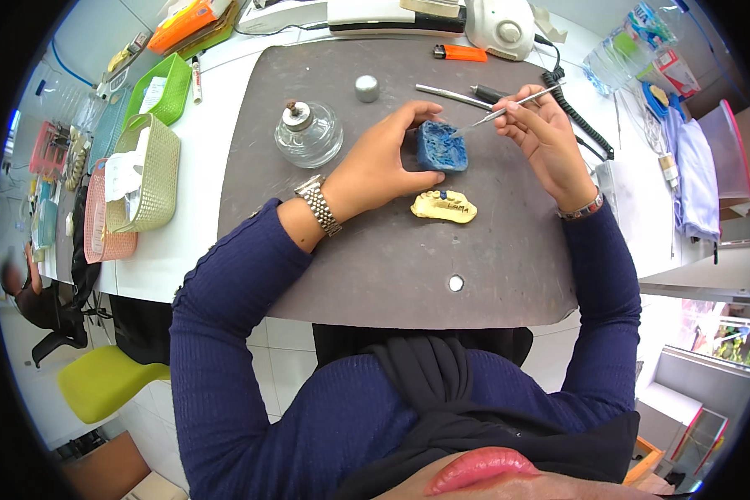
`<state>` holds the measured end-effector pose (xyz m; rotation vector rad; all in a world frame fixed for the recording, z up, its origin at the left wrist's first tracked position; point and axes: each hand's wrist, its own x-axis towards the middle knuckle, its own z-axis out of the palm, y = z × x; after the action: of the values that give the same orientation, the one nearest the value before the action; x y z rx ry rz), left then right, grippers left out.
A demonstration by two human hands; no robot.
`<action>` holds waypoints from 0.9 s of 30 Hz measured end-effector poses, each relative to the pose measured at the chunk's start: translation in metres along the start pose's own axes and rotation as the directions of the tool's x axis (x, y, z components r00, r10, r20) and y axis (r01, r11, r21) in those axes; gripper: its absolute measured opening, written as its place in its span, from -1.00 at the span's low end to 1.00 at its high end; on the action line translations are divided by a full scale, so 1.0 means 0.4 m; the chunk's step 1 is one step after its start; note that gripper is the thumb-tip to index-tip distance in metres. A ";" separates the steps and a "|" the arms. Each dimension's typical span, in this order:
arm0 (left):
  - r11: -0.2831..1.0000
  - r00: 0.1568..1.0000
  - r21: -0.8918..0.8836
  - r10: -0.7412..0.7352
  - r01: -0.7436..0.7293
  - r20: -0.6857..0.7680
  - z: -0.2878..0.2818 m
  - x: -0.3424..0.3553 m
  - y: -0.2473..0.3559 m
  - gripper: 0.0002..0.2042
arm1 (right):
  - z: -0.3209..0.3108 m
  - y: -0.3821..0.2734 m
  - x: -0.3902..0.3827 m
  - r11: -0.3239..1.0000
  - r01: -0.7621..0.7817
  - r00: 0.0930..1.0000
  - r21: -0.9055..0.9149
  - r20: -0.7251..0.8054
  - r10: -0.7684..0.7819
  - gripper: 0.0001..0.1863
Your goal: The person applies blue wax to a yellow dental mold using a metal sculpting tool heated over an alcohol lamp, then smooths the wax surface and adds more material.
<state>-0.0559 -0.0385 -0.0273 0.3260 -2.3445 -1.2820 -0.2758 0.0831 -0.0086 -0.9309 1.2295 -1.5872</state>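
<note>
My left hand grips a squarish block of blue wax, thumb at its near side and fingers at its far left. The wax has a rough, scooped-out top. In my right hand a thin metal wax carving tool is held like a pen, its tip at the upper right of the wax. Just nearer to me, a yellowish dental cast lies on the grey mat, with a small dark blue piece on one tooth.
A glass spirit lamp stands left of my left hand, near a small metal cap. Beyond my right hand lie a metal rod, a black corded handpiece and an orange lighter. Baskets line the left side.
</note>
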 end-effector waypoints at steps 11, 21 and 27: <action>0.975 0.987 0.175 0.151 -0.138 -0.062 0.000 -0.001 0.032 -0.32 | 0.015 -0.014 -0.013 0.942 0.160 0.987 -0.294 0.031 -0.158 -0.80; 0.971 0.986 0.184 0.162 -0.150 -0.051 0.000 0.000 0.030 -0.35 | 0.022 -0.008 -0.017 0.906 0.218 0.975 -0.362 0.040 -0.218 -0.78; 0.973 0.986 0.179 0.157 -0.145 -0.051 0.002 -0.001 0.028 -0.37 | 0.025 -0.006 -0.016 0.915 0.187 0.980 -0.358 0.004 -0.199 -0.78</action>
<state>-0.0559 -0.0318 -0.0181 0.2347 -2.3809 -0.9832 -0.2651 0.0865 -0.0042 -1.2952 1.5207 -1.5607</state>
